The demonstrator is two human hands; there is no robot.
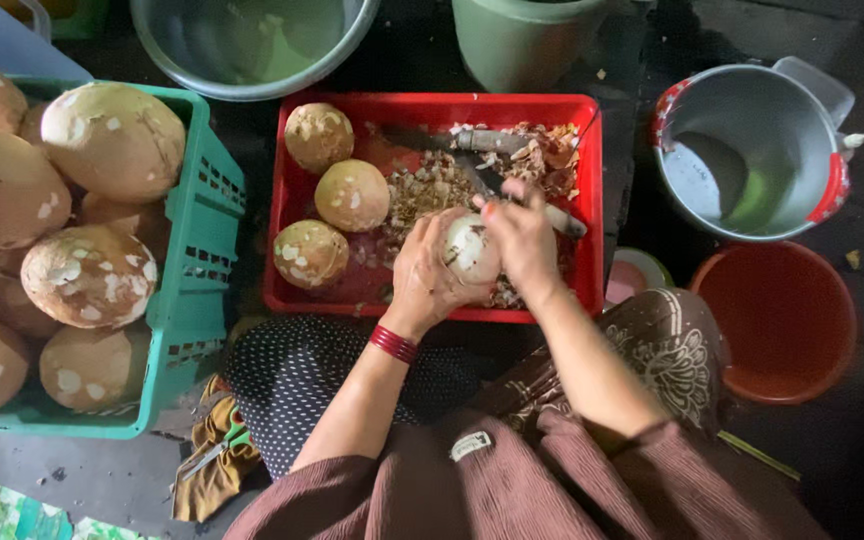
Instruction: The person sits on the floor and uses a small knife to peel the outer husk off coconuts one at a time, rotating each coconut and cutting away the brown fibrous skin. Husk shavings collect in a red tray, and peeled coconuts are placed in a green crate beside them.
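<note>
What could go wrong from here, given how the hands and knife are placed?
1. The right hand works a knife right beside the left hand cupping the pale round fruit; a slip could likely cut the fingers.
2. Shavings piling in the red tray may spill over its rim.

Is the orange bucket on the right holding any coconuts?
No. The orange bucket shows only its bare inside; the husked coconuts lie in the red tray and the green basket.

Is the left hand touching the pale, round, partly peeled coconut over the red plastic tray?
Touching: the head view shows the left hand cupping the pale coconut from below.
</note>
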